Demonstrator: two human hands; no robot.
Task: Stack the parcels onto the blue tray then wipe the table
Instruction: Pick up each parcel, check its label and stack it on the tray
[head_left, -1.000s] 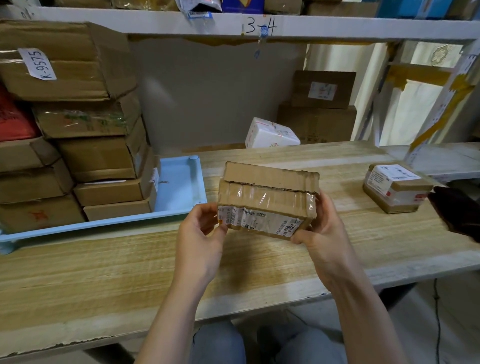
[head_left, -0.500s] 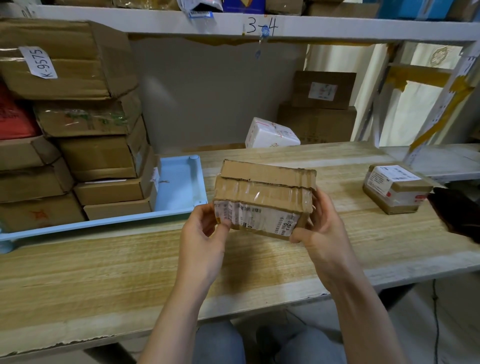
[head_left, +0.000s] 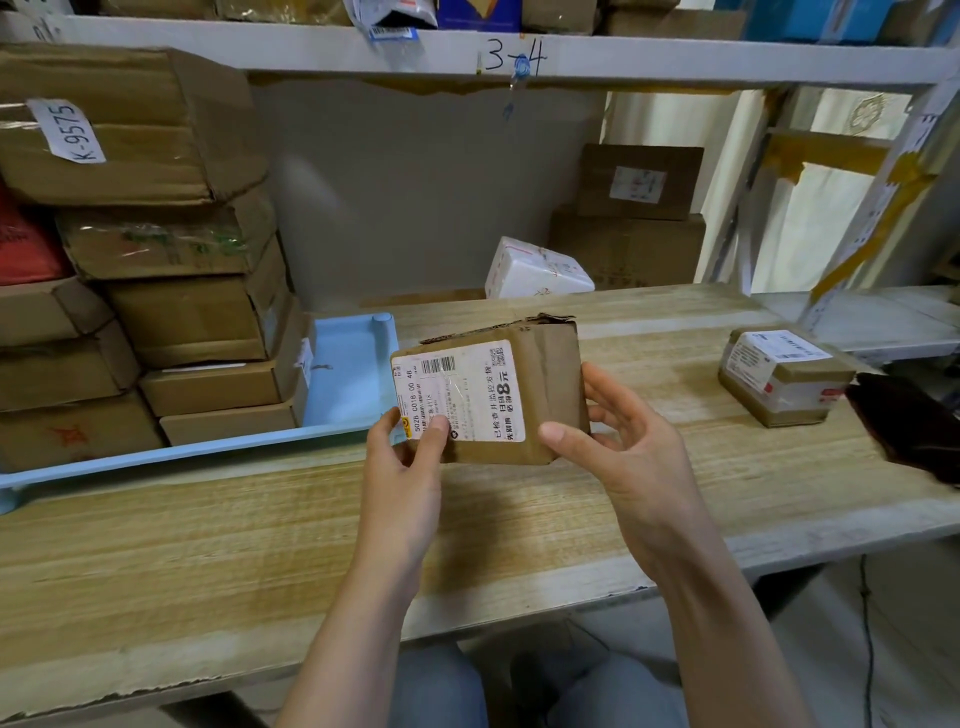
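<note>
The small brown cardboard parcel (head_left: 491, 400) is held above the wooden tabletop (head_left: 260, 530), label up, gripped by left hand (head_left: 402, 457) and right hand (head_left: 618, 447). The light-blue plastic tray (head_left: 353, 364) lies directly left, nearer the left hand.

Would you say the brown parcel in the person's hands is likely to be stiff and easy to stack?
The brown parcel probably stays stiff: its faces look flat. Its torn top edge may crush. The taped label could be slippery.

Dark object (head_left: 914, 426) cut by right edge
</note>
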